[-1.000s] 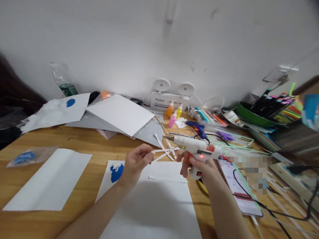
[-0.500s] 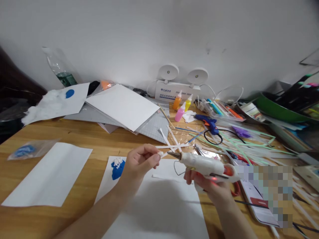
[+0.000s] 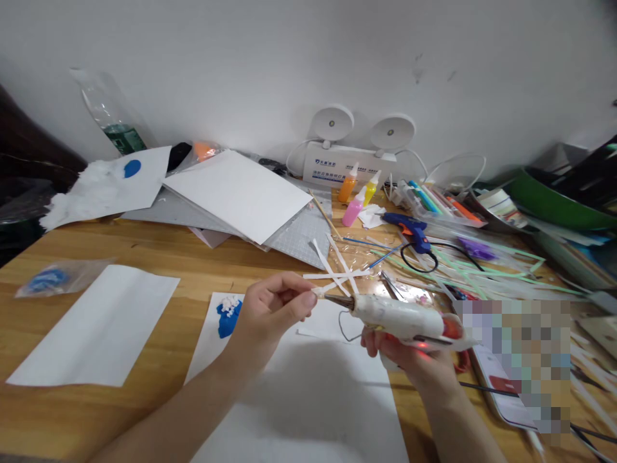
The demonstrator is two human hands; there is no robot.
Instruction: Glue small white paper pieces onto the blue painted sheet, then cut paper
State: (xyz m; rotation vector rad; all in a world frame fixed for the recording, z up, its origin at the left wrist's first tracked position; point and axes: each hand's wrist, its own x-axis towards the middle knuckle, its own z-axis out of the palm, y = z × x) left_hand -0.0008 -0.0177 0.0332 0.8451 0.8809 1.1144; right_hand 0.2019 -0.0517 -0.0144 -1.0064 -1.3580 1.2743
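Observation:
My left hand (image 3: 277, 308) pinches a small white piece (image 3: 318, 292) between thumb and fingers. Wrapped round the handle of a white glue gun (image 3: 400, 316) is my right hand (image 3: 409, 360); a red light glows on the gun. The metal nozzle points left, at or very near the white piece; whether they touch is hard to tell. Under both hands lies a large white sheet (image 3: 308, 399). A blue patch (image 3: 228, 320) with small white bits on it is at the sheet's upper left. Crossed white strips (image 3: 337, 273) lie just behind the nozzle.
A blue glue gun (image 3: 412, 231), small paint bottles (image 3: 354, 207) and pale green strips lie behind and to the right. At the right is a phone (image 3: 504, 399). White boards (image 3: 241, 196), a folded white sheet (image 3: 96, 328) and a clear bottle (image 3: 113, 122) are on the left.
The view has tilted and shifted slightly. The nozzle and the pinched white piece look a little closer together. Both hands keep their holds.

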